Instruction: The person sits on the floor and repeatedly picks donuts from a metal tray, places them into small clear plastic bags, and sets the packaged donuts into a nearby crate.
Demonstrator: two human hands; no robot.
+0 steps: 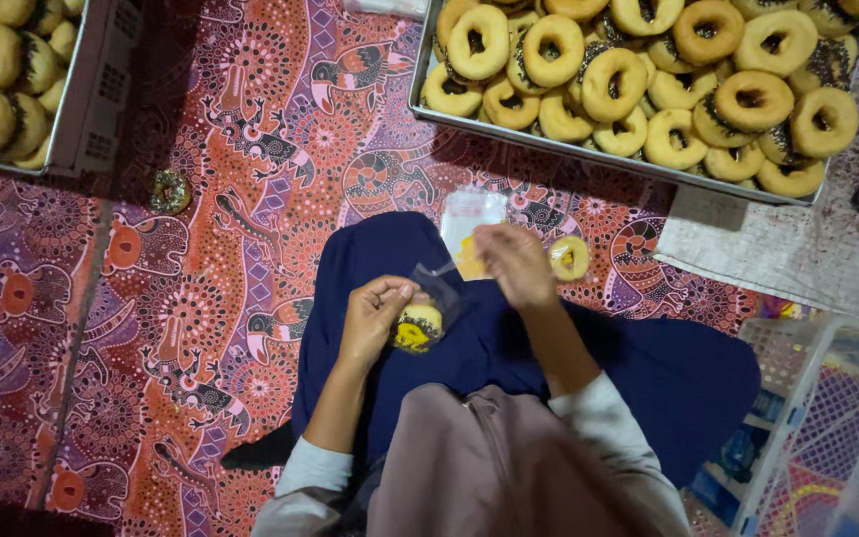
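My left hand [374, 312] holds a small clear plastic bag [433, 294] with a yellow doughnut topped with dark sprinkles [417, 327] inside it, over my dark blue lap. Just beyond it, my right hand [517, 264] has its fingers pinched together near the bag's top. A stack of clear bags [469, 221] lies on my knee beyond the hands. A wrapped doughnut [570, 258] rests on the patterned cloth to the right of my right hand.
A metal tray [509, 129] piled with several doughnuts sits at the far right. Another tray of doughnuts [64, 119] is at the far left. A loose doughnut [170, 191] lies on the red patterned cloth. A clear plastic crate [827, 418] stands at the near right.
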